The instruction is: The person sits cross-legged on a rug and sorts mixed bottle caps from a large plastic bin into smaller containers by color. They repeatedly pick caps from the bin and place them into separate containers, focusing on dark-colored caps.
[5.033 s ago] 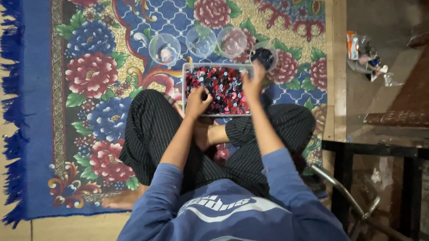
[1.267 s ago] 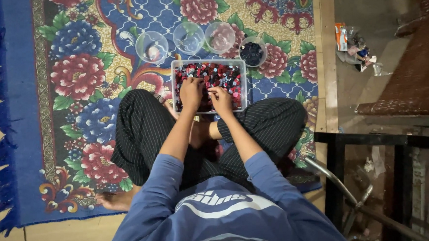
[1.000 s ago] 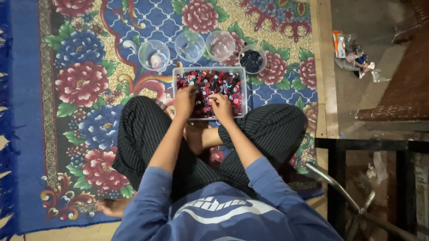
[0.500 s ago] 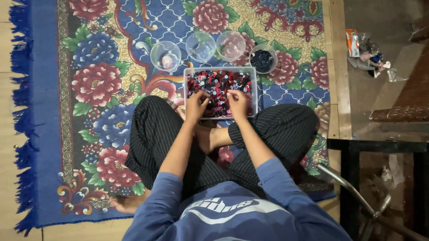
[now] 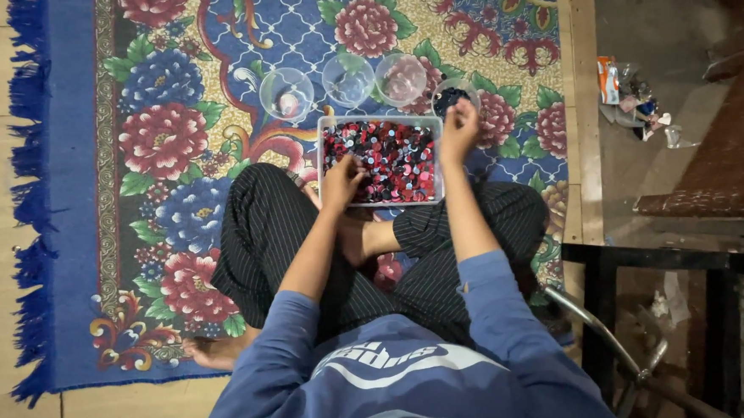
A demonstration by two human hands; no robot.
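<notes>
A clear rectangular tray [image 5: 322,138] full of small red, black and blue round pieces [image 5: 387,155] rests on the rug in front of my crossed legs. My left hand [image 5: 342,178] is curled down into the pieces at the tray's near left corner. My right hand [image 5: 459,130] reaches past the tray's far right corner, its fingers bunched over a clear bowl of dark pieces [image 5: 446,94]. Whether either hand pinches a piece is too small to see. Three more clear bowls [image 5: 286,94] [image 5: 347,80] [image 5: 400,79] stand in a row beyond the tray.
A flowered blue, red and yellow rug [image 5: 163,139] covers the wooden floor. Its fringe runs along the left. A heap of small packets [image 5: 632,100] lies on the floor at the right. A black metal frame [image 5: 641,257] and a chair leg [image 5: 603,331] are near my right side.
My right hand has left the tray and moved up and right to the bowl of dark pieces. My left hand has stayed in the tray's near left part.
</notes>
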